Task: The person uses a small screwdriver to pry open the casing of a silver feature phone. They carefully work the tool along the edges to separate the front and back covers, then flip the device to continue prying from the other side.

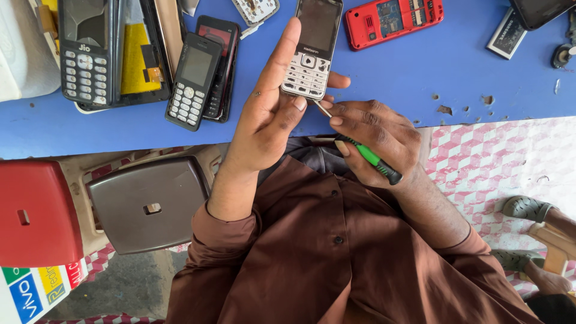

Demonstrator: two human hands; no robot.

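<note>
While the left hand [267, 114] grips a white-keyed, dark-screened keypad phone [312, 48], the right hand [372, 135] pinches a green-handled screwdriver [366, 156].

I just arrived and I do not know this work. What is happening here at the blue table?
A person in a brown shirt holds a white and silver keypad phone upright in the left hand. The right hand holds a small screwdriver with a green and black handle, its thin tip at the phone's bottom edge. On the blue table lie other phones: a black keypad phone, an opened red phone with its inside showing, and a loose battery.
</note>
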